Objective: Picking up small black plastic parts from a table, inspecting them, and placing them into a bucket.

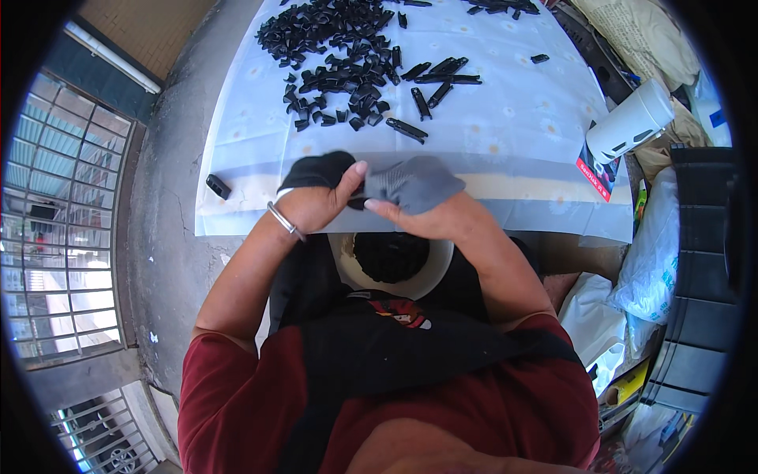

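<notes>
My left hand (pixel 320 186), its fingers covered in black fabric and its thumb bare, meets my right hand (pixel 418 193) just over the table's near edge. Grey fabric covers the right hand's fingers. Both are closed, thumbs toward each other, around a small black plastic part (pixel 358 199) that is mostly hidden by the fingers. Below them, between my legs, stands a cream-coloured tub (pixel 442 271) with a dark heap of black pieces (pixel 391 257) in it. On the table left of my hands lies a single black part (pixel 218 186).
The table (pixel 505 150) has a pale flowered cover. Many curved black pieces (pixel 324 39) are heaped at its far left, with several long black parts (pixel 448 78) beside them. A white cylindrical container (pixel 632 122) stands at the right edge, near plastic bags (pixel 647 261).
</notes>
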Motion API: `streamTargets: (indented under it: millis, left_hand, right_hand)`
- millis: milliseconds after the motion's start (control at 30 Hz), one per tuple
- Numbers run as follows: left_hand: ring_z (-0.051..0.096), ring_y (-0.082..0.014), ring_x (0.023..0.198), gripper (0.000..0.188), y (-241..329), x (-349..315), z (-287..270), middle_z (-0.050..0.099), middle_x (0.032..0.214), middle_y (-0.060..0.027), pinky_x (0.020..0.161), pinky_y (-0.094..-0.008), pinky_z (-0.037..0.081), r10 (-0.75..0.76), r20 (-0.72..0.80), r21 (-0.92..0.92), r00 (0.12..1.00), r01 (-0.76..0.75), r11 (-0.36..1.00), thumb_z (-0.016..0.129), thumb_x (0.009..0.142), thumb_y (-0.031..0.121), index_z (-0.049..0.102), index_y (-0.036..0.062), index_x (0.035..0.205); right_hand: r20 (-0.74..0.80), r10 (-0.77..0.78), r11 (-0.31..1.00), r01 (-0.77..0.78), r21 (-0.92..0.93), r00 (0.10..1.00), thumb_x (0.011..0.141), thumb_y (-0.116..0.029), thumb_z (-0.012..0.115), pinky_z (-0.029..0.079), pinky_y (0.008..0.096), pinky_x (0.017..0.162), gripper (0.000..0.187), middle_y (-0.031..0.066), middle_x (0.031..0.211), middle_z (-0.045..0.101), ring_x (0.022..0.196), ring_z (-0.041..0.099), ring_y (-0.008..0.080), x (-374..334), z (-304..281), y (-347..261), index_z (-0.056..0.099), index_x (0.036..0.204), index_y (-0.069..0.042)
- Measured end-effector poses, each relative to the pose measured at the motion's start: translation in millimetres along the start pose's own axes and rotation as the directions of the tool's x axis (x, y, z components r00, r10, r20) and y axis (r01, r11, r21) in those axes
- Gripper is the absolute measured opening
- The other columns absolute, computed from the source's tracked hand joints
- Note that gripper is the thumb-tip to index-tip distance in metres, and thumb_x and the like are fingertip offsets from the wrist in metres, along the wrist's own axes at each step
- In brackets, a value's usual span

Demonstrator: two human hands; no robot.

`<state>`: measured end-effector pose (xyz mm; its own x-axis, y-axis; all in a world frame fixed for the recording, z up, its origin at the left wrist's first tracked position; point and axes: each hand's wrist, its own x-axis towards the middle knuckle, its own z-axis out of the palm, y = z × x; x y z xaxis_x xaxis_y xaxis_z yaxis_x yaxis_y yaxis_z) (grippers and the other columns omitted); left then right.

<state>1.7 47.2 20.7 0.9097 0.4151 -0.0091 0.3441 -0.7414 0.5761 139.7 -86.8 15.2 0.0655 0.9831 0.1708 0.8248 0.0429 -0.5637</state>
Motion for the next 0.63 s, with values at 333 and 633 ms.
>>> streamTargets:
  millis: [333, 633]
  left_hand:
    - [0.059, -0.0296, 0.077, 0.023, -32, 73, 28, 0.060, 0.083, -0.0136, 0.067, -0.0385, 0.048, 0.082, -0.297, 0.512, 0.951, 0.087, 0.854, 0.054, 0.074, 0.018, 0.060, 0.0095, 0.095]
    - [0.059, -0.0302, 0.084, 0.035, -34, 41, 24, 0.059, 0.096, -0.0165, 0.076, -0.0372, 0.046, -0.064, -0.344, 0.056, 0.937, 0.089, 0.994, 0.062, 0.070, 0.025, 0.059, 0.0094, 0.102]
  right_hand:
    - [-0.216, 0.024, 0.903, -0.114, -0.415, 0.976, 0.077, -0.020, 0.056, 0.044, 0.0405, 0.074, 0.025, 0.0159, 0.092, 0.060, 0.083, 0.056, 0.0329, 24, 0, 51, 0.060, 0.098, -0.007]
    - [-0.311, 0.066, 0.985, -0.113, -0.133, 0.948, 0.080, -0.015, 0.051, 0.044, 0.0403, 0.076, 0.027, 0.0172, 0.094, 0.059, 0.084, 0.056, 0.0326, 9, -15, 55, 0.055, 0.104, -0.004]
